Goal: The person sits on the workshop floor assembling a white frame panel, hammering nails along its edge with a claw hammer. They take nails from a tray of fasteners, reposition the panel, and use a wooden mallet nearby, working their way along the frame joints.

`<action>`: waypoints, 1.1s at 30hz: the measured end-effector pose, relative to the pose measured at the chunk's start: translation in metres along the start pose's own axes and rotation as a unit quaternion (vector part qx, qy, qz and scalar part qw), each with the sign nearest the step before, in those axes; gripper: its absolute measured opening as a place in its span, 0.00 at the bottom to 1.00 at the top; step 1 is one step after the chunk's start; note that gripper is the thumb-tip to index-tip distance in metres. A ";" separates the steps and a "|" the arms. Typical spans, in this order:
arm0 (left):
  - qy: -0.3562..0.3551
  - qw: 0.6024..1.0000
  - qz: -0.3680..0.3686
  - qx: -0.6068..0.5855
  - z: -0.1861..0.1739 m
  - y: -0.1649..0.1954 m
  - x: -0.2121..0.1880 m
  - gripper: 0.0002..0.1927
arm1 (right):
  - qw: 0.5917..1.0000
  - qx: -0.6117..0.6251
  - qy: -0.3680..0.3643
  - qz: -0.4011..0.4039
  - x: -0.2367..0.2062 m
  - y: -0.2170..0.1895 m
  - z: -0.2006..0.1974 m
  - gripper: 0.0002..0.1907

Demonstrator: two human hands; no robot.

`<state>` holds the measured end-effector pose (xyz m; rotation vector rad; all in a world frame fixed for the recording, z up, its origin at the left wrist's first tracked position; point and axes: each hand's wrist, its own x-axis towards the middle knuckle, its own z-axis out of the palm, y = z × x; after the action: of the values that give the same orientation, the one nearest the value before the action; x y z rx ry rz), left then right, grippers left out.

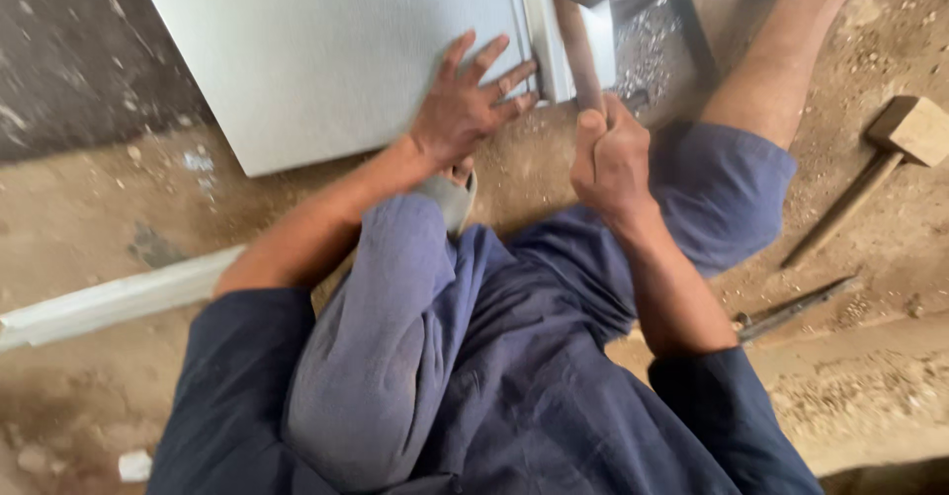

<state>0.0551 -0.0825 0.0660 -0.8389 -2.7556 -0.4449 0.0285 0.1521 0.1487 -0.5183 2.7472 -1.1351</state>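
Observation:
My left hand point(465, 105) lies flat with fingers spread on a pale grey metal sheet point(336, 50), near its folded right edge point(549, 41). My right hand point(611, 154) is closed around the wooden handle of a hammer point(576, 45). The handle runs up and away from me. Its head sits at the top edge of the view, above the fold, blurred. I am squatting on a dirt floor, with my knees in blue trousers below my arms.
A wooden mallet point(905, 134) lies on the dirt at right. A thin metal tool point(791, 309) lies near my right elbow. A long pale metal strip point(109, 302) lies at left. A metal block point(652, 45) sits under the sheet's edge.

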 end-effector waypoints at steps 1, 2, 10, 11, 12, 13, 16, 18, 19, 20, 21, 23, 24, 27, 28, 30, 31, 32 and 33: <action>-0.007 1.000 0.003 0.002 0.000 0.000 -0.001 0.14 | 0.999 0.037 0.010 0.025 0.001 -0.002 0.000 0.15; -0.004 1.000 -0.011 -0.004 0.001 0.001 -0.001 0.15 | 0.996 0.075 0.025 0.044 0.001 -0.003 -0.001 0.15; 0.026 0.999 -0.001 -0.028 0.008 0.000 -0.003 0.11 | 1.000 0.011 0.004 0.016 -0.003 0.000 0.004 0.16; 0.016 1.000 -0.012 -0.021 0.007 0.000 -0.003 0.13 | 0.999 0.044 0.026 0.017 -0.003 0.003 0.006 0.15; 0.013 1.000 -0.016 -0.006 0.007 0.000 -0.003 0.15 | 1.000 -0.023 -0.012 -0.006 -0.003 0.007 0.007 0.16; 0.015 1.000 -0.004 0.015 0.006 0.000 -0.003 0.18 | 0.995 -0.092 -0.031 -0.029 -0.001 0.012 0.010 0.17; -0.001 1.000 -0.024 0.011 0.010 -0.002 -0.003 0.18 | 0.996 0.008 -0.052 0.071 -0.002 0.027 0.006 0.21; 0.015 0.999 -0.022 -0.019 0.016 -0.005 -0.004 0.15 | 0.973 0.140 -0.095 0.155 -0.017 0.034 -0.002 0.22; 0.021 0.998 -0.025 -0.046 0.020 -0.005 -0.005 0.14 | 0.957 0.177 -0.123 0.193 -0.031 0.036 -0.010 0.21; 0.031 0.998 -0.026 -0.052 0.025 -0.005 -0.006 0.13 | 0.941 0.215 -0.145 0.219 -0.045 0.038 -0.018 0.21; 0.037 0.998 -0.022 -0.055 0.029 -0.007 -0.008 0.11 | 0.934 0.209 -0.191 0.216 -0.060 0.039 -0.024 0.21; 0.044 0.998 -0.019 -0.043 0.037 -0.008 -0.010 0.11 | 0.925 0.185 -0.241 0.229 -0.095 0.039 -0.037 0.21; 0.044 0.999 -0.020 -0.020 0.039 -0.010 -0.011 0.13 | 0.924 0.171 -0.244 0.239 -0.108 0.039 -0.038 0.22; 0.064 0.997 -0.011 0.032 0.039 -0.017 -0.011 0.22 | 0.899 0.120 -0.276 0.318 -0.135 0.037 -0.026 0.23; 0.077 0.996 -0.004 0.050 0.037 -0.020 -0.009 0.26 | 0.886 0.104 -0.286 0.350 -0.137 0.037 -0.017 0.23; 0.055 0.998 -0.006 0.031 0.031 -0.024 -0.007 0.33 | 0.852 0.100 -0.329 0.395 -0.135 0.040 0.005 0.27; 0.043 0.999 -0.012 0.025 0.027 -0.025 -0.005 0.36 | 0.870 0.066 -0.326 0.363 -0.130 0.043 0.016 0.26; 0.040 0.999 -0.017 0.008 0.024 -0.025 -0.004 0.36 | 0.887 0.032 -0.325 0.326 -0.123 0.049 0.024 0.25; 0.037 0.999 -0.021 -0.006 0.021 -0.024 -0.003 0.36 | 0.945 0.021 -0.268 0.188 -0.114 0.056 0.028 0.22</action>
<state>0.0410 -0.0954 0.0405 -0.7546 -2.7092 -0.4915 0.1272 0.2113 0.0875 -0.2313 2.2163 -0.8078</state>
